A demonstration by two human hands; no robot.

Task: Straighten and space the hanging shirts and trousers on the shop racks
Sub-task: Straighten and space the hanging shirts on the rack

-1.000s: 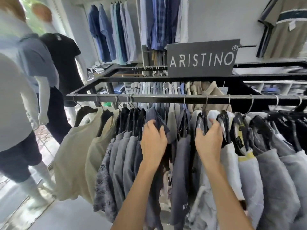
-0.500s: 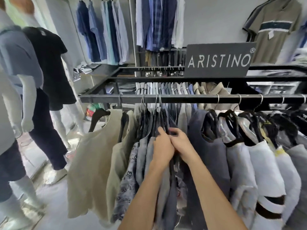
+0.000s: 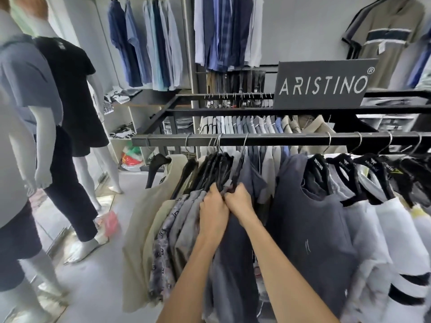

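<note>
Shirts (image 3: 173, 220) hang on black hangers (image 3: 219, 167) from the dark rail (image 3: 279, 141) of the rack, packed tightly at its left part. The left hand (image 3: 213, 210) grips a grey shirt (image 3: 192, 207) at the shoulder with curled fingers. The right hand (image 3: 239, 200), touching the left one, grips the navy shirt (image 3: 233, 252) beside it.

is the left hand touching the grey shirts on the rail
Touching. The head view shows the left hand with its fingers curled into the bunched grey shirts, with no gap between hand and cloth.
</note>
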